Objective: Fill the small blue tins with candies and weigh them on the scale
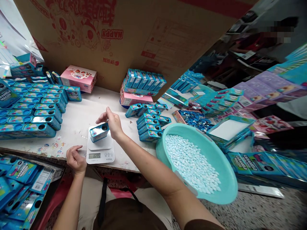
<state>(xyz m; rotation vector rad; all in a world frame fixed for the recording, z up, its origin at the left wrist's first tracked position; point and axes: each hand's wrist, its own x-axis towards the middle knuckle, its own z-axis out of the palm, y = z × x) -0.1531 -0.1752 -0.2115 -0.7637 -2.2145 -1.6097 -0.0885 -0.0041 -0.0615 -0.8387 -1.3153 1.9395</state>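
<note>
We saw a small blue rectangular tin with a round hole in its top (99, 132) lying on the white platform of a small white digital kitchen scale (100, 149), which stood near the front edge of the white, worn worktable (79, 123). The right hand (112, 123) hovered just beside the tin's right end, fingertips pinched narrowly together above the hole; whether they held anything we could not tell. The left hand (76, 159) rested at the table's front edge, just left of the scale, fingers loosely curled and holding nothing. To the right, beside the right forearm, a round teal plastic basin (224, 188) held a heap of small pale blue oval candies (192, 164). Rows of matching blue tins (31, 108) lay stacked on the table's left, and a smaller stack (150, 124) sat behind the basin. A pink cardboard box (78, 78) stood farther back against a large brown carton (134, 35).
</note>
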